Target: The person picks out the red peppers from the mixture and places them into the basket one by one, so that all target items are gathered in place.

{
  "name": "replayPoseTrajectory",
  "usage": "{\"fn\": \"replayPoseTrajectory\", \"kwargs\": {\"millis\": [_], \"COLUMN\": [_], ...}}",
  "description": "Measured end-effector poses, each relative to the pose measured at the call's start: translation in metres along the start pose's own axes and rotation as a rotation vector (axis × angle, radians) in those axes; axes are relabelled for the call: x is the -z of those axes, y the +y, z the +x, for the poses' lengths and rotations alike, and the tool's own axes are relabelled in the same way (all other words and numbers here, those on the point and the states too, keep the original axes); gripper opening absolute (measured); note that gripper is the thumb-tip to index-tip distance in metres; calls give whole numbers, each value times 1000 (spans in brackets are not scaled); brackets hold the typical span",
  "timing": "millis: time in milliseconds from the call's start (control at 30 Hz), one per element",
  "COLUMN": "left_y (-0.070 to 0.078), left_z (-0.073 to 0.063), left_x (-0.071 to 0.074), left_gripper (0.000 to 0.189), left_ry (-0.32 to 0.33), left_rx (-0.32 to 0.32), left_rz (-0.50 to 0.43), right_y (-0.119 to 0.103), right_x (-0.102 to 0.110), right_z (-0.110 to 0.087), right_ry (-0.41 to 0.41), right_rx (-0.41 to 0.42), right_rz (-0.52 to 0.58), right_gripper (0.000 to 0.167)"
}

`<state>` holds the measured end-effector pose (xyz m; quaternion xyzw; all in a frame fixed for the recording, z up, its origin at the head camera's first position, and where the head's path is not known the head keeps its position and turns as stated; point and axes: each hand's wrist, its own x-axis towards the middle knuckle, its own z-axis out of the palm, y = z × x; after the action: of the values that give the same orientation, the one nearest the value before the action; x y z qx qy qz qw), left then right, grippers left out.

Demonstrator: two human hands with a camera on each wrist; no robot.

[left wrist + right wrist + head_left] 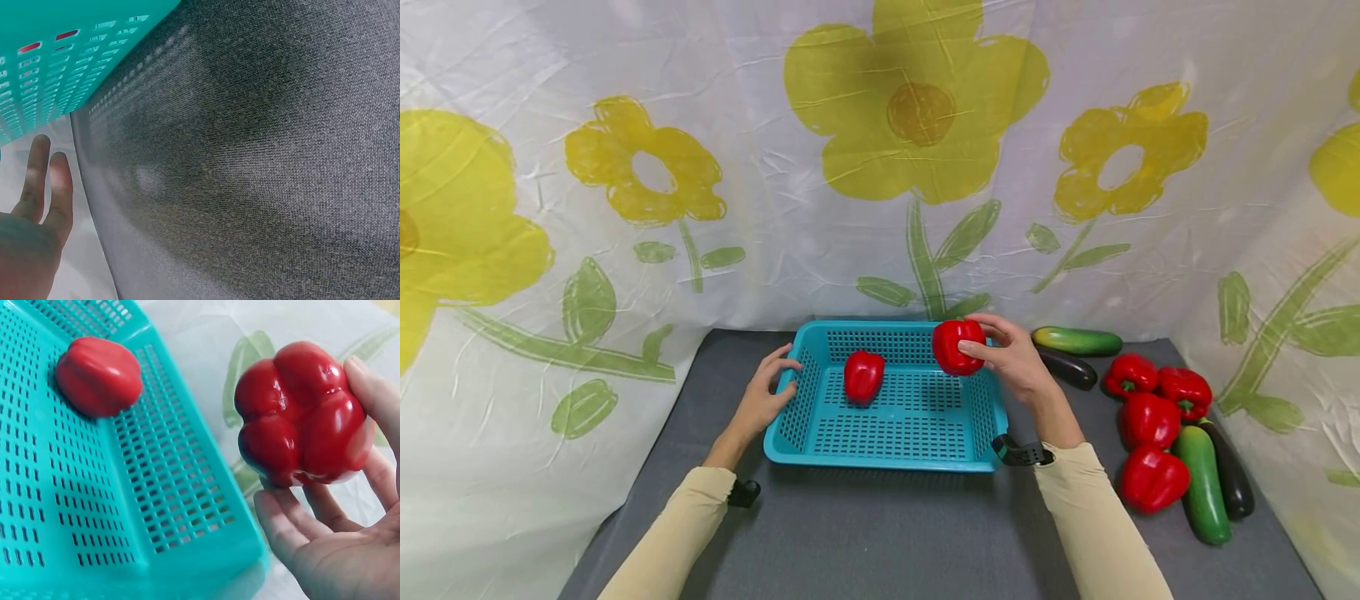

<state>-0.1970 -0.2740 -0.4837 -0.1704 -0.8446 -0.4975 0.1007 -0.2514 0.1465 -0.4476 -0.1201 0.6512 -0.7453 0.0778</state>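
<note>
In the head view my right hand (1011,358) holds a red bell pepper (957,347) over the right end of a blue plastic basket (880,460). Its thumb and fingers grip the pepper from the sides, and the right wrist view shows the lobed end of this pepper (300,415). Another red bell pepper (863,377) lies inside the basket, left of the middle. Over at the basket's left rim is my left hand (763,402), fingertips right at the edge. Two of its fingers (57,187) look fairly straight beside the perforated wall in the left wrist view.
To the right on the grey tabletop (880,533) lie several more red peppers (1152,421), two green cucumbers (1202,483) and two dark eggplants (1228,479). A flower-print curtain (760,275) stands close behind the basket and along both sides.
</note>
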Motion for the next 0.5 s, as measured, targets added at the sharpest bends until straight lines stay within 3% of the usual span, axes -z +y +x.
{"fn": "replayPoseTrajectory", "kwargs": {"millis": [333, 500], "left_y": [-39, -46], "left_z": [3, 3], "left_x": [-6, -6], "left_gripper": [27, 27], "left_ry": [24, 22], "left_rx": [-8, -10], "left_rz": [-3, -4], "right_y": [2, 3], "right_x": [-17, -27], "right_z": [9, 14], "right_ry": [-9, -28], "right_rx": [-27, -32], "right_rz": [-29, -32], "right_gripper": [49, 51]}}
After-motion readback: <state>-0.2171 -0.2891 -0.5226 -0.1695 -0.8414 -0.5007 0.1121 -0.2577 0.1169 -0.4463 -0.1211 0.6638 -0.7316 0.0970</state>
